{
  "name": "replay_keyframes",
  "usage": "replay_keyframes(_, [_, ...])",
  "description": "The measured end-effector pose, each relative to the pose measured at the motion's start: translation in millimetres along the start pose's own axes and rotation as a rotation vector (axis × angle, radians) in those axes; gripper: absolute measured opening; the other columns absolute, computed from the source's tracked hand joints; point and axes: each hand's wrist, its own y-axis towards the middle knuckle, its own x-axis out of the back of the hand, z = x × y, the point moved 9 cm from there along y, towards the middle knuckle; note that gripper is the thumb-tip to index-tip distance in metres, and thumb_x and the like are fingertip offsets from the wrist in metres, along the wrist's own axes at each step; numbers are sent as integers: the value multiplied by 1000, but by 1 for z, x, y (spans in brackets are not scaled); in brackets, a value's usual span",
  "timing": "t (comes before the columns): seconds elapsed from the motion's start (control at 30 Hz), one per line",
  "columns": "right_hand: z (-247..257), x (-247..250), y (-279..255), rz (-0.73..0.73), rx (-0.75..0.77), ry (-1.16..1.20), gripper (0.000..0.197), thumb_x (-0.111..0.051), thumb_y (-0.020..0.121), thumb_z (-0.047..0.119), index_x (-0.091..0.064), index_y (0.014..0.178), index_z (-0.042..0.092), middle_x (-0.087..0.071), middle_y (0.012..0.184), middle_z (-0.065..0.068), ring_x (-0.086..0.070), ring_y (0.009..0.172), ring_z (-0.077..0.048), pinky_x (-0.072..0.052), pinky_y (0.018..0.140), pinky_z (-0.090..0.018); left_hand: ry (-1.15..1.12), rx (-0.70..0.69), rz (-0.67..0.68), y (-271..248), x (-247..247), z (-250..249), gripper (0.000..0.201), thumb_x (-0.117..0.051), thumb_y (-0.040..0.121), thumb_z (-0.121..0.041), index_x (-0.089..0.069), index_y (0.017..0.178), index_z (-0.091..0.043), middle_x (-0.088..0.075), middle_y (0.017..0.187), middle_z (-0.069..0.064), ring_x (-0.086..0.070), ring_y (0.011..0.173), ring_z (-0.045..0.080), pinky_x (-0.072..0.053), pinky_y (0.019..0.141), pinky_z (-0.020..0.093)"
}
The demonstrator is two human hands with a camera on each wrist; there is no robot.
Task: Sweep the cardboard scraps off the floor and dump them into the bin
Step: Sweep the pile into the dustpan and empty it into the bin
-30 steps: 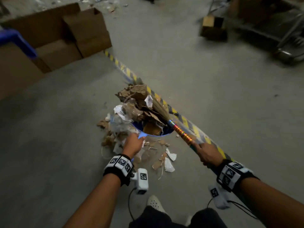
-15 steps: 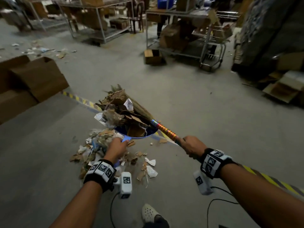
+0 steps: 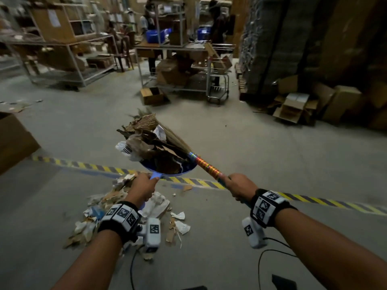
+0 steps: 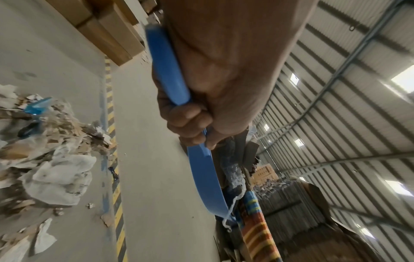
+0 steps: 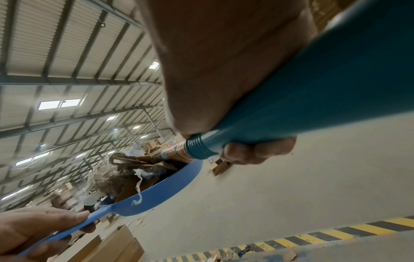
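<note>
My left hand (image 3: pixel 142 188) grips the handle of a blue dustpan (image 3: pixel 167 171), held up off the floor and heaped with cardboard and paper scraps (image 3: pixel 146 141). My right hand (image 3: pixel 237 185) grips the teal handle of a grass broom (image 3: pixel 206 165), whose bristles press against the heap on the pan. In the left wrist view my fingers (image 4: pixel 188 124) curl round the dustpan handle (image 4: pixel 167 70). The right wrist view shows my fingers (image 5: pixel 253 150) wrapped round the broom handle (image 5: pixel 313 92) above the dustpan (image 5: pixel 161 193). More scraps (image 3: pixel 109 210) lie on the floor below my left wrist. No bin is in view.
A yellow-black tape line (image 3: pixel 209 183) crosses the concrete floor. A big cardboard box (image 3: pixel 12 141) stands at the left. Metal racks (image 3: pixel 62 59), a trolley (image 3: pixel 217 80) and people stand at the back. Loose boxes (image 3: pixel 297 107) pile up against stacked material at the right.
Both hands have lifted the loaded dustpan and broom off the floor pile. My head has tilted up, so the racks and people at the back have come into view.
</note>
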Motion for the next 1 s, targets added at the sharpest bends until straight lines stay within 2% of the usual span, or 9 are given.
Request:
replay_keyframes(0.2, [24, -39, -73, -132, -115, 50, 54, -33, 96, 57, -60, 84, 12, -54, 59, -6, -51, 44, -21, -40, 40, -24, 173, -114, 107, -9, 38, 4, 39, -55, 95, -27, -34, 66, -12, -33, 56, 10, -27, 41, 17, -24, 47, 28])
replay_keyframes(0.27, [33, -57, -101, -145, -149, 90, 48, -33, 98, 55, -57, 77, 19, -51, 57, -6, -49, 44, -22, -40, 40, -24, 202, -140, 149, -18, 47, 8, 41, -55, 95, -28, -34, 64, -13, -34, 57, 10, -30, 44, 18, -25, 49, 29])
replay_keyframes(0.33, [35, -72, -126, -160, -203, 95, 49, -32, 98, 55, -50, 71, 18, -51, 57, -6, -50, 43, -22, -41, 41, -25, 269, -163, 183, -30, 52, 14, 39, -54, 95, -30, -38, 66, -11, -41, 58, 11, -37, 47, 21, -29, 50, 29])
replay_keyframes(0.43, [25, -92, -164, -189, -305, 116, 53, -31, 99, 55, -52, 76, 12, -53, 59, -7, -52, 44, -22, -43, 41, -26, 307, -200, 244, -48, 45, 19, 35, -53, 93, -34, -48, 72, -7, -48, 62, 10, -44, 53, 24, -32, 51, 29])
replay_keyframes(0.6, [-12, -103, -236, -277, -426, 156, 53, -31, 99, 55, -53, 79, 11, -56, 62, -8, -54, 44, -21, -46, 43, -28, 325, -256, 367, -83, 7, 20, 33, -53, 91, -36, -48, 72, -10, -49, 63, 10, -43, 54, 24, -33, 54, 33])
replay_keyframes(0.73, [-48, -98, -308, -363, -522, 180, 53, -32, 99, 54, -58, 90, 8, -57, 64, -7, -54, 46, -21, -45, 42, -26, 327, -320, 472, -133, -38, 8, 33, -51, 93, -37, -48, 74, -10, -47, 59, 8, -38, 48, 22, -32, 52, 34])
replay_keyframes(0.87, [-94, -99, -402, -448, -611, 239, 54, -32, 97, 57, -55, 83, 10, -57, 61, -7, -54, 44, -21, -46, 42, -28, 338, -397, 580, -208, -90, -8, 35, -52, 93, -37, -53, 82, -3, -43, 60, 8, -37, 49, 20, -30, 50, 33])
replay_keyframes(1.0, [-146, -103, -512, -549, -704, 280, 58, -33, 97, 58, -59, 85, 7, -59, 62, -10, -56, 43, -23, -50, 43, -31, 343, -503, 703, -314, -145, -26, 34, -53, 94, -35, -40, 72, -13, -36, 59, 7, -32, 46, 19, -25, 45, 29])
